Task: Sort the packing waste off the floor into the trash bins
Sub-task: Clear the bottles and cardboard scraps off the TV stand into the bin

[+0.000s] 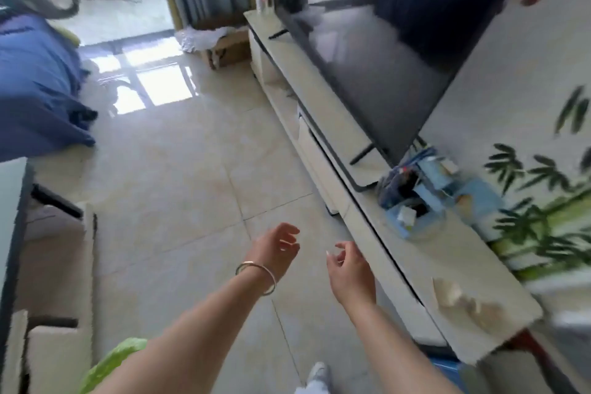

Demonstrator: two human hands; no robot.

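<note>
Floor [179, 176] of glossy beige tile fills the room, with window light reflected on it at the far end. Long pale TV cabinet [323, 105] runs along the right wall under a black television [377, 73]. Blue-covered bed [35, 83] sits at left. Cardboard box [224, 48] stuffed with white packing wrap [201, 37] stands far off by the doorway. Left hand [276, 246], bangle [256, 277] on its wrist, and right hand [350, 269] hover apart over bare tile, fingers loosely curled, both empty

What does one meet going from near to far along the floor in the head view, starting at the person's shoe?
Shoe → left hand and right hand, both empty → bare floor tiles → cardboard box with white packing by the doorway.
</note>
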